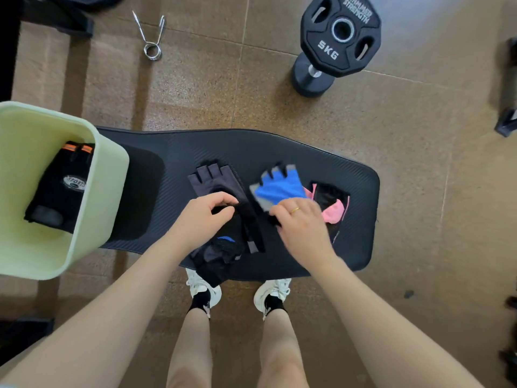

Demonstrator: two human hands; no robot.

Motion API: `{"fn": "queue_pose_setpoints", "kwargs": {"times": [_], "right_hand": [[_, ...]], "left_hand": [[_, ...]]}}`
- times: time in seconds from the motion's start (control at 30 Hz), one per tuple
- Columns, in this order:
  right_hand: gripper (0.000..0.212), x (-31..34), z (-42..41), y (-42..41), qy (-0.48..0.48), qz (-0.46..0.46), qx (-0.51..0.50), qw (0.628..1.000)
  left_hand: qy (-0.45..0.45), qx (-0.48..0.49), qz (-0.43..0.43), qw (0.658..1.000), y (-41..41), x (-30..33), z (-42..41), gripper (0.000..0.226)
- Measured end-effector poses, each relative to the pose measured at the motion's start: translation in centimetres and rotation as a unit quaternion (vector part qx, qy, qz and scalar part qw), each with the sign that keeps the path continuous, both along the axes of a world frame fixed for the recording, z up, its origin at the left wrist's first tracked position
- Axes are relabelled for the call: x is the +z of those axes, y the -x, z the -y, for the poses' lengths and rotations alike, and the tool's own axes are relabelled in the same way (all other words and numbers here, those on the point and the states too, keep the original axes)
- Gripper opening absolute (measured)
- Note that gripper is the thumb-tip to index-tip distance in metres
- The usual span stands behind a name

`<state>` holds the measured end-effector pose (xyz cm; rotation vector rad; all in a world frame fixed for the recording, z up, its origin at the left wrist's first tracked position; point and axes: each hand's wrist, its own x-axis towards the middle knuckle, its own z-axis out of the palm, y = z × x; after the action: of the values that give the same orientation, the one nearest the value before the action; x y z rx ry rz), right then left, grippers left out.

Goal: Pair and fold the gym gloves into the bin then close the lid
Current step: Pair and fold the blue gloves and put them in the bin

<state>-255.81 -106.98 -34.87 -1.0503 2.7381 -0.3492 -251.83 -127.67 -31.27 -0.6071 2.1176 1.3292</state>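
Observation:
A pale green bin (pixel 109 191) stands at the left end of a black bench pad (pixel 279 147); a folded black glove pair with orange tabs (pixel 61 189) lies inside it. On the pad lie a dark grey-purple glove (pixel 209 176), a blue and grey glove (pixel 277 186), a pink and black glove (pixel 333 203) and, at the near edge, a black mesh glove with a blue patch (pixel 218 253). My left hand (pixel 201 217) pinches the dark glove's wrist part. My right hand (pixel 302 222) presses on the lower edge of the blue glove. No lid is in view.
A 5 kg weight plate (pixel 340 35) leans on a dumbbell (pixel 310 79) on the brown floor beyond the pad. A metal spring collar (pixel 151 37) lies at the far left. Dark equipment sits along the right edge (pixel 507 121). My white shoes (pixel 204 289) stand just below the pad.

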Motion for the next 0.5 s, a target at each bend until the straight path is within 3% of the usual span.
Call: {"fn": "queue_pose_setpoints", "kwargs": {"times": [0.1, 0.17, 0.23, 0.27, 0.33, 0.4, 0.5], "right_hand": [[0.052, -1.7, -2.2, -2.0, -0.117, 0.291, 0.023, 0.949], [0.043, -1.9, -3.3, -2.2, -0.043, 0.352, -0.093, 0.931], [0.034, -2.1, -4.4, -1.6, 0.047, 0.288, -0.249, 0.924], [0.033, -2.2, -4.8, -1.2, 0.052, 0.251, -0.263, 0.93], [0.04, -3.0, -5.5, -0.7, -0.02, 0.225, -0.152, 0.962], [0.048, -3.9, -5.6, -0.9, -0.127, 0.206, 0.0, 0.97], [0.049, -4.9, -5.5, -1.6, -0.186, 0.116, 0.053, 0.974]], "left_hand": [[0.045, -0.08, 0.047, 0.995, -0.3, -0.4, -1.9, 0.021], [0.035, -0.093, 0.051, 0.994, -0.5, -0.6, -2.9, 0.021], [0.033, -0.072, 0.033, 0.996, -0.4, -0.9, -3.9, 0.019], [0.046, -0.053, 0.017, 0.997, -0.1, -1.0, -4.3, 0.019], [0.075, -0.005, -0.017, 0.997, 0.3, -1.0, -4.9, 0.018], [0.068, 0.055, -0.051, 0.995, 0.5, -0.6, -5.0, 0.008], [0.051, 0.139, -0.091, 0.985, 0.1, 0.1, -4.2, 0.019]]}}
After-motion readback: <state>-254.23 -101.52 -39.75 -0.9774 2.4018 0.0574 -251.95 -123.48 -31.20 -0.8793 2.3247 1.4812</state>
